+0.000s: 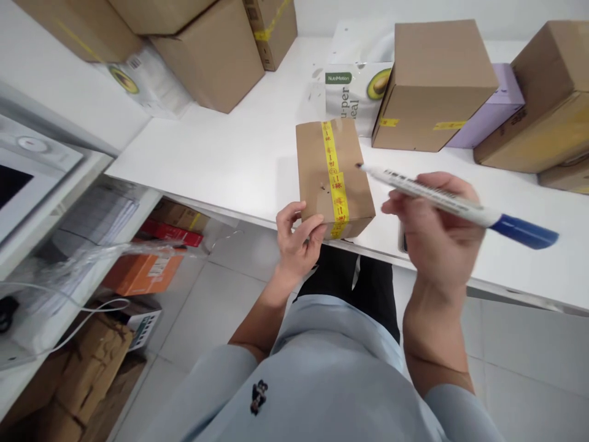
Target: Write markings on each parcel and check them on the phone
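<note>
The box [313,161] sits on the table [230,153]. The left hand [299,239] pinches the box's near-left corner; the right hand [439,242] pinches the marker [458,202], tip by the box's right edge.

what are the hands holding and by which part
The right hand holds a marker by its white barrel; the left hand grips a cardboard box at its near left corner.

Box [313,159] brown; tape [337,184] yellow, red print. Marker [453,202] white, dark tip, blue end. Worktop [230,159] white. Shirt [345,368] pale blue, trousers [331,270] black.
</note>
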Available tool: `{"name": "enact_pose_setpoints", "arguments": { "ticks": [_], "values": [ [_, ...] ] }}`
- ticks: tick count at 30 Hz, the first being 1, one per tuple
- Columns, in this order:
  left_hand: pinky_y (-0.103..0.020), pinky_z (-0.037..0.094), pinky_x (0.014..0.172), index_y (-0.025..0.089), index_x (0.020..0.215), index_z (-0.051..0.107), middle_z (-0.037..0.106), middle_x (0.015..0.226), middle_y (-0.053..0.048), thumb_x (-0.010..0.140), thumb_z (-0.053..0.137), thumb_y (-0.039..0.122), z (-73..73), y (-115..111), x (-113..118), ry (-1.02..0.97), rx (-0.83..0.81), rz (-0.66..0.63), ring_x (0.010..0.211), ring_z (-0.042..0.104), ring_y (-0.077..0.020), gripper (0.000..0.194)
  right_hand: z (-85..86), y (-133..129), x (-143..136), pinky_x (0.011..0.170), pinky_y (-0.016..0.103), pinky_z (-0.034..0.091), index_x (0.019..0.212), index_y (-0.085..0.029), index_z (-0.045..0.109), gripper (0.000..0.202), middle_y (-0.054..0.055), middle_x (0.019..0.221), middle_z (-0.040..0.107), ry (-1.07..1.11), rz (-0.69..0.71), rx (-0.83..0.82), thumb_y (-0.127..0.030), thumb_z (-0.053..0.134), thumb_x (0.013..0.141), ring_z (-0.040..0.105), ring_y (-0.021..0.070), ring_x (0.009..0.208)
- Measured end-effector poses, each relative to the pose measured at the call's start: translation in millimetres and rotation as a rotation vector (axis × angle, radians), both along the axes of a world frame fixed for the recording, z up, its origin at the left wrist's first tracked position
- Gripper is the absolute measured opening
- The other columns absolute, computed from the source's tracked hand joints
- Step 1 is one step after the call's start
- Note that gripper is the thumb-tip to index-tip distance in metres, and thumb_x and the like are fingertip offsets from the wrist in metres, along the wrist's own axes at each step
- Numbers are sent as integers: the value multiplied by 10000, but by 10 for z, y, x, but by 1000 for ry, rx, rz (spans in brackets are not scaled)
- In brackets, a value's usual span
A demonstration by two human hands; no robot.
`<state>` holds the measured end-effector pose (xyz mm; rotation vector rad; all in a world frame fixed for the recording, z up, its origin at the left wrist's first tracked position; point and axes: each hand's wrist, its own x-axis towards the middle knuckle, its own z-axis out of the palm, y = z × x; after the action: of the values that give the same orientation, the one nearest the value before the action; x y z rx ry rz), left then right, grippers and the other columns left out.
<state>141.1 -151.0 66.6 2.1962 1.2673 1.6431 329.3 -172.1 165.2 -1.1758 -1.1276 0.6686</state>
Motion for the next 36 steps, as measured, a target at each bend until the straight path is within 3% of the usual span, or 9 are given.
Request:
{"name": "enact_pose_setpoints", "arguments": {
  "ticks": [3, 8, 11, 15, 22, 27, 32, 36],
  "values": [
    [-283, 558, 793, 256, 1106, 576, 496, 1231, -78, 988, 553, 293, 11, -6, 11, -9, 28, 14, 1144, 553, -186, 126, -78, 69, -167, 651, 300, 580, 990, -254, 580, 217, -29, 843, 650, -125, 85, 4, -390, 708, 879, 659, 122, 695],
    [-286, 563, 810, 251, 1092, 564, 497, 1240, -80, 990, 555, 281, 15, -26, 31, -23, 25, 23, 1156, 553, -180, 107, -206, 194, -273, 593, 283, 545, 983, -261, 578, 252, -30, 765, 613, -176, 149, 44, -509, 544, 962, 607, 116, 620],
    [-296, 571, 808, 253, 1102, 573, 481, 1263, -85, 986, 556, 259, -14, -28, 39, -37, 13, 3, 1152, 564, -187, 118, -166, 219, -298, 612, 288, 557, 1056, -256, 631, 306, 2, 837, 669, -200, 165, -19, -521, 497, 979, 631, 126, 667],
    [-325, 577, 834, 257, 1142, 575, 481, 1271, -88, 966, 569, 217, -60, -6, 69, -84, 47, -16, 1143, 570, -199, 180, -117, 203, -344, 586, 251, 523, 1039, -244, 655, 198, -6, 881, 687, -243, 141, -59, -399, 647, 916, 610, 104, 664],
    [-353, 570, 883, 252, 1130, 584, 499, 1255, -92, 952, 576, 215, -64, 25, 115, -107, 105, 24, 1169, 542, -213, 181, -251, 190, -368, 541, 242, 459, 830, -224, 598, 240, -30, 723, 585, -306, -9, 139, -429, 582, 954, 558, 98, 600],
    [-348, 579, 862, 259, 1140, 578, 497, 1253, -90, 963, 566, 232, -68, 30, 104, -107, 107, 18, 1159, 548, -211, 179, -276, 187, -304, 550, 259, 457, 896, -232, 629, 207, -29, 731, 600, -375, 90, 174, -405, 544, 974, 577, 110, 605],
    [-342, 583, 864, 256, 1133, 572, 498, 1247, -90, 973, 564, 251, -53, 37, 100, -93, 102, 21, 1158, 550, -208, 160, -217, 192, -284, 550, 238, 420, 843, -225, 615, 176, -38, 744, 611, -485, 118, 235, -324, 554, 975, 563, 91, 618],
    [-347, 582, 879, 256, 1133, 572, 496, 1255, -91, 984, 548, 268, -47, 39, 97, -83, 90, 15, 1171, 545, -209, 152, -199, 195, -295, 570, 252, 427, 858, -225, 611, 188, -30, 753, 600, -586, 133, 206, -347, 538, 980, 564, 102, 641]
  ]
}}
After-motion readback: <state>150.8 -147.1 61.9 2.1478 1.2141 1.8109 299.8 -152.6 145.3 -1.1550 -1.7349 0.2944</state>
